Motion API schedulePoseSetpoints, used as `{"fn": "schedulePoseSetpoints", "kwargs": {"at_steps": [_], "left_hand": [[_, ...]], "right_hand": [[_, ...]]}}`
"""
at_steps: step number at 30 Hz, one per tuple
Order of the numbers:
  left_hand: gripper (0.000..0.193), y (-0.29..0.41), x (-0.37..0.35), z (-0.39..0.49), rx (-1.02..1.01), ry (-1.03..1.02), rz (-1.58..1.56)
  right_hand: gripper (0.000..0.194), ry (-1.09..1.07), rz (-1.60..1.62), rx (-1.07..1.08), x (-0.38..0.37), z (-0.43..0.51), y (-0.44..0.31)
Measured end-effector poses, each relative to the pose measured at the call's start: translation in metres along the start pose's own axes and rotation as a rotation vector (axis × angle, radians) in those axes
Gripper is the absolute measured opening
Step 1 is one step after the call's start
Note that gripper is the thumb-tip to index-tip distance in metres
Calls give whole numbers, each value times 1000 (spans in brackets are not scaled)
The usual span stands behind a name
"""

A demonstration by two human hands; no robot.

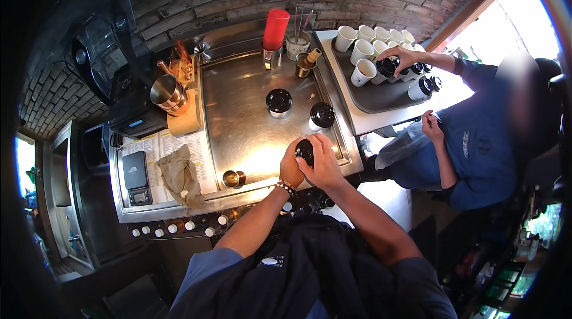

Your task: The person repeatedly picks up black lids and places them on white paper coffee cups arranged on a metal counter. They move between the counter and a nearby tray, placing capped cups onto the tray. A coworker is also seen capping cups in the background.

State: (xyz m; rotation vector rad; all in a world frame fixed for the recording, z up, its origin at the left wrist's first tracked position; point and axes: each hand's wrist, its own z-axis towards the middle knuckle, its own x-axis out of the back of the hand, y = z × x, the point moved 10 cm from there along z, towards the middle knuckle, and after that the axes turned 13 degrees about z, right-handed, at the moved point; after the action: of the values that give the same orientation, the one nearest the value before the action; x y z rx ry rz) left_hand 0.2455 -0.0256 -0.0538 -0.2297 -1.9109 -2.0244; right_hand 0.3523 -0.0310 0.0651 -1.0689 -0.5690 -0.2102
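Both of my hands are around a paper cup with a black lid near the front right of the stainless steel counter. My left hand wraps the cup's left side. Fingers of my right hand lie over the lid's right edge. The cup's body is mostly hidden by my hands. Just beyond stands a second lidded paper cup, and a third lidded cup is farther back to the left. Both are upright and apart from my hands.
At right, a co-worker's hand touches black-lidded cups on a dark tray holding several paper cups. A red squeeze bottle and bamboo whisk stand at the back. A jigger, cloth, scale and metal shaker are leftward.
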Motion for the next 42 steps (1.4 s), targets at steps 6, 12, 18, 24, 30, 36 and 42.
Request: {"fn": "schedulePoseSetpoints", "kwargs": {"at_steps": [6, 12, 18, 24, 30, 36, 42], "left_hand": [[54, 1, 0, 2, -52, 55, 99], [54, 3, -4, 1, -99, 37, 137], [49, -25, -26, 4, 58, -119, -207], [49, 1, -15, 3, -23, -133, -99], [56, 10, -5, 4, -12, -127, 13], [54, 15, -12, 10, -173, -185, 68], [49, 2, -21, 11, -116, -244, 150]], "right_hand": [[61, 8, 67, -19, 1, 1, 8], [61, -72, 82, -30, -3, 2, 16], [62, -148, 32, 39, -14, 7, 8], [61, -168, -105, 86, -19, 8, -1], [61, -207, -111, 50, -21, 9, 1], [64, -299, 13, 46, -14, 9, 2], [65, -337, 1, 30, -16, 7, 4]]}}
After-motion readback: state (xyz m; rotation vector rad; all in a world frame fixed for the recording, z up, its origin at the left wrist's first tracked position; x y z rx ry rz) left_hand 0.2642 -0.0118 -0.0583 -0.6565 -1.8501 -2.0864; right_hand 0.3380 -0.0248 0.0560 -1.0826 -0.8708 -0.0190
